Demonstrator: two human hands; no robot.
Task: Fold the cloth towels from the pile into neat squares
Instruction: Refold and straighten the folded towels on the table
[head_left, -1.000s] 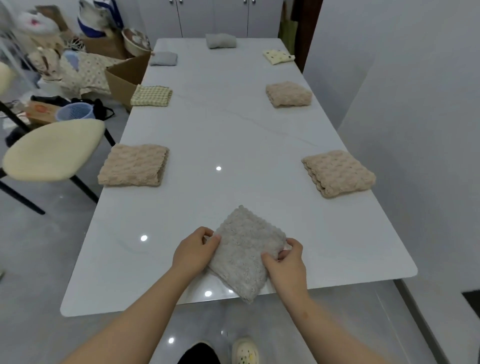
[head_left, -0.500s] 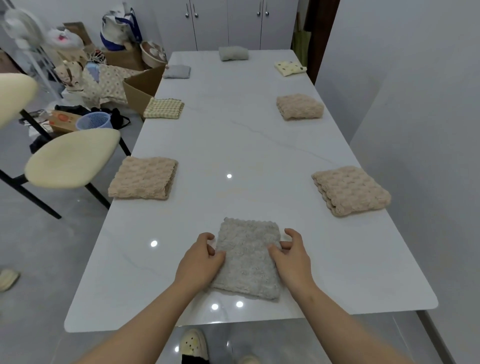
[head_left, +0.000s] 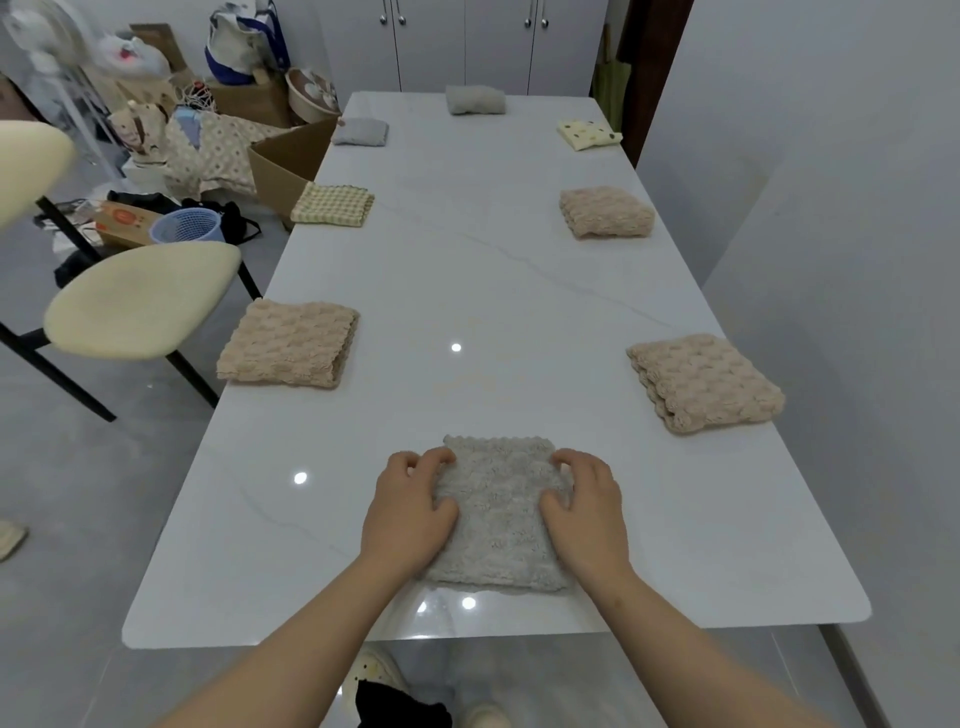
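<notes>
A folded grey towel lies flat as a near-square on the white table, close to the front edge. My left hand sits on its left side, fingers curled over the far-left corner and thumb on top. My right hand mirrors it on the right side, fingers curled at the far-right corner. Both hands hold the towel's edges against the table.
Folded towels line both table sides: beige ones, a green checked one, two grey ones, a dotted yellow one. A cream chair and a cardboard box stand to the left.
The grey towel went from being held tilted off the table to lying flat and square. Both hands slid forward along its sides toward the far corners.
</notes>
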